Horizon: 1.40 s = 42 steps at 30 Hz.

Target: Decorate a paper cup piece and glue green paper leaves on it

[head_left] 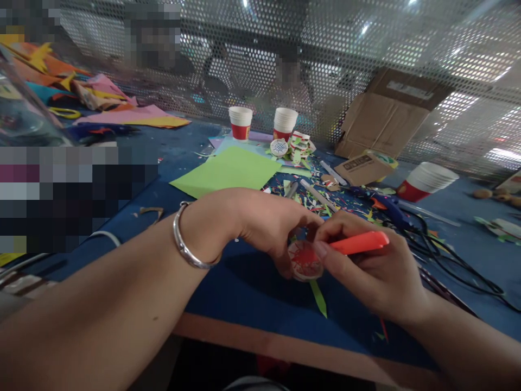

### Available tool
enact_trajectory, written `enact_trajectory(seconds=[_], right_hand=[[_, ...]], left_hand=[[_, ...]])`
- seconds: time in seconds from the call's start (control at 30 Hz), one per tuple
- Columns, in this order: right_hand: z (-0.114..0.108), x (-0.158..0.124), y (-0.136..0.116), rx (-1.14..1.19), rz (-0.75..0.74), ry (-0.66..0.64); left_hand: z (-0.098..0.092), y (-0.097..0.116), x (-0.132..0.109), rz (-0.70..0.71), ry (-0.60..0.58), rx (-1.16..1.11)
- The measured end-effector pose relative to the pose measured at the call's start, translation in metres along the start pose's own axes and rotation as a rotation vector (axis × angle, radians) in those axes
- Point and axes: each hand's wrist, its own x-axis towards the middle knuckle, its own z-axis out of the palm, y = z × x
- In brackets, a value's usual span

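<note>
My left hand [271, 225], a silver bangle [185, 244] on its wrist, curls its fingers around a small round red-and-white disc [304, 262] just above the blue table [252, 293]. My right hand [374, 271] is closed on an orange-red tool [358, 242] with its near end at the disc; I cannot tell whether it is a knife or a marker. A green paper strip [318, 297] lies under the disc.
A green sheet [230, 169] lies beyond my hands, with two red-and-white paper cups [240, 123] [284, 123] behind it. Paper scraps, a blue glue gun [386, 206] with black cables, a tipped stack of cups [425, 182] and cardboard boxes [391, 111] fill the right. Perforated metal screen at back.
</note>
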Motion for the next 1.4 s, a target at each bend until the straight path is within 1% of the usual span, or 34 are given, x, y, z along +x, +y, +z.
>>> enact_trajectory(seconds=[0.47,0.9,0.97,1.1,1.27,1.4], right_hand=[[0.0026,0.0004,0.002,-0.058,-0.004,0.043],[0.0007,-0.0017,0.0038,-0.091,-0.004,0.06],[0.001,-0.0014,0.0032,-0.088,-0.005,0.069],[0.001,-0.001,0.0019,-0.081,0.004,0.039],[0.0001,-0.0014,0.0011,-0.084,-0.002,0.03],[-0.0008,-0.001,-0.0007,-0.095,-0.025,0.042]], left_hand=[[-0.0002,-0.0032,0.0031,-0.021,-0.033,-0.025],[-0.0006,-0.0026,0.0025,-0.046,-0.037,-0.012],[-0.0004,-0.0032,0.0027,-0.038,-0.037,-0.005],[-0.0004,-0.0041,0.0028,-0.006,-0.036,-0.002],[-0.0003,-0.0031,0.0031,-0.024,-0.037,0.012],[0.0,-0.0013,0.0022,0.0,-0.012,0.054]])
